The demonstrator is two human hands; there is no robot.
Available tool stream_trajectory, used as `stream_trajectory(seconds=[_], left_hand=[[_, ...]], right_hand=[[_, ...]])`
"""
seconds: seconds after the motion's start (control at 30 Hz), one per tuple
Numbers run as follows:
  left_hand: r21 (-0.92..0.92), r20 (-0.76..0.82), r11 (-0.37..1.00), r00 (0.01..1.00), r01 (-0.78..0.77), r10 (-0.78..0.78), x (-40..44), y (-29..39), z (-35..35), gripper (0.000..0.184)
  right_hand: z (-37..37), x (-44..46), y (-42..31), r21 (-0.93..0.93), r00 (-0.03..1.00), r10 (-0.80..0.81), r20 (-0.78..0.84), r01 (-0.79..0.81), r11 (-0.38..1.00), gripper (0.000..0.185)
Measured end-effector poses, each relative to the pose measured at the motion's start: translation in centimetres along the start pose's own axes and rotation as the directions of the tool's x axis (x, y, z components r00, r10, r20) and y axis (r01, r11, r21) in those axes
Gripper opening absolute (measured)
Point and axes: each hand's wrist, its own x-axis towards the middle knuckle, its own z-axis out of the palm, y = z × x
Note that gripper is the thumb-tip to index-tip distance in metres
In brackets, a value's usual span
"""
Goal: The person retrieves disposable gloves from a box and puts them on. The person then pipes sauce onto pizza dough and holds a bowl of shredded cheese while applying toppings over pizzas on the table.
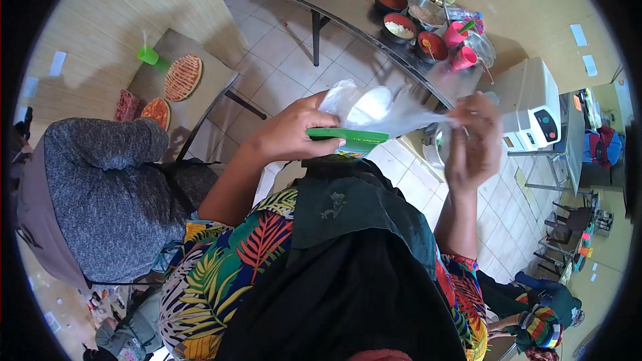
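Observation:
My left hand is wrapped around a flat green box held in front of my chest, its thumb along the front edge. Thin, whitish see-through plastic bulges up behind the box, beside my left fingers. A stretched strip of the same plastic runs to the right, where my right hand pinches its end. The right fingers are slightly blurred. Whether the plastic is a sheet, a bag or a glove I cannot tell.
A long table ahead carries several bowls, including one with white bits, and pink cups. At left, a smaller table holds pizzas and a green cup. A person in grey stands close at my left. A white appliance is at right.

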Motion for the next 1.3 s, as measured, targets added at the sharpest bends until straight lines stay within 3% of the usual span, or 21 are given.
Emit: stream_trajectory(seconds=[0.07,0.13,0.17,0.3,0.37,0.4,0.43,0.5,0.53,0.6,0.63,0.67,0.7,0.77,0.83,0.87,1.03,1.2,1.27,1.3], left_hand=[[0.111,-0.071,0.992,0.995,-0.055,0.063,-0.1,-0.7,0.7,0.021],[0.096,-0.07,0.995,0.998,0.003,0.004,-0.5,-1.1,0.8,0.022],[0.084,-0.07,0.995,0.996,0.063,-0.057,-0.7,-1.3,0.7,0.022],[0.043,-0.128,0.996,0.99,0.072,-0.066,-0.7,-1.8,0.7,0.025],[0.021,-0.123,0.998,0.991,0.059,-0.056,-0.4,-2.0,0.5,0.026],[0.021,-0.123,0.998,0.991,0.059,-0.056,-0.2,-2.1,0.4,0.026],[-0.004,-0.128,0.996,0.988,0.084,-0.084,0.0,-2.4,0.5,0.026],[-0.026,-0.132,0.994,0.986,0.103,-0.106,0.7,-2.9,0.5,0.026],[-0.031,-0.153,0.997,0.986,0.064,-0.068,1.0,-3.2,0.4,0.024],[-0.036,-0.173,0.999,0.984,0.024,-0.03,1.5,-4.0,-0.1,0.022],[-0.04,-0.071,0.996,0.994,0.077,-0.08,1.7,-4.5,-0.6,0.023],[-0.037,0.031,0.991,0.991,0.131,-0.13,1.8,-5.1,-0.9,0.027],[-0.036,0.031,0.99,0.991,0.134,-0.132,1.8,-5.6,-0.8,0.027],[-0.365,-0.136,0.917,0.965,0.161,-0.224,1.6,-6.7,-0.2,0.049],[-0.397,-0.161,0.912,0.97,0.106,-0.183,2.0,-7.7,-0.4,0.057],[-0.429,-0.187,0.902,0.972,0.05,-0.143,2.3,-7.9,-0.7,0.065],[-0.332,-0.172,0.934,0.966,0.13,-0.195,3.7,-9.9,-4.0,0.062],[-0.443,-0.17,0.888,0.961,0.124,-0.219,4.3,-13.0,-7.5,0.064],[-0.486,-0.186,0.863,0.948,0.138,-0.257,4.1,-14.1,-9.0,0.06],[-0.407,-0.188,0.902,0.953,0.144,-0.237,3.8,-15.4,-10.0,0.062]], right_hand=[[-0.4,0.1,0.5,0.248,0.929,0.255,-0.269,-0.189,0.95,0.012],[-2.4,0.7,1.6,0.297,0.797,0.356,-0.487,-0.232,0.926,0.008],[-3.8,0.6,2.6,0.366,0.774,0.373,-0.512,-0.196,0.91,0.008],[-4.9,2.0,2.6,0.541,0.728,0.47,-0.499,-0.162,0.825,0.007],[-5.6,0.4,4.8,0.582,0.845,0.463,-0.267,-0.241,0.777,0.016],[-5.7,0.1,5.8,0.484,0.898,0.432,-0.085,-0.342,0.806,0.022],[-4.0,0.0,4.8,0.538,0.838,0.546,0.004,-0.463,0.705,0.026],[-0.3,-0.1,3.5,0.292,0.751,0.62,0.225,-0.659,0.693,0.032],[1.8,-0.5,3.4,0.414,0.831,0.441,0.339,-0.553,0.723,0.035],[4.6,0.4,1.3,0.248,0.782,0.353,0.514,-0.529,0.812,0.04],[5.7,1.0,-0.1,0.159,0.734,0.329,0.594,-0.508,0.847,0.05],[7.6,0.2,0.3,0.202,0.821,0.153,0.55,-0.308,0.93,0.044],[8.3,0.1,0.4,0.155,0.777,0.179,0.604,-0.335,0.929,0.041],[9.3,0.7,1.1,0.108,0.729,0.205,0.654,-0.358,0.928,0.038],[10.1,1.7,2.2,0.001,0.558,0.226,0.799,-0.377,0.926,0.033],[10.7,2.4,2.6,-0.005,0.561,0.231,0.795,-0.375,0.927,0.033],[14.5,6.2,3.9,-0.08,0.348,0.187,0.918,-0.301,0.95,0.029],[20.3,9.2,5.7,0.009,0.26,0.051,0.964,-0.226,0.974,0.026],[22.9,10.3,6.3,0.072,0.152,-0.038,0.988,-0.228,0.971,0.026],[23.9,10.9,6.5,0.105,0.191,-0.06,0.98,-0.239,0.965,0.027]])
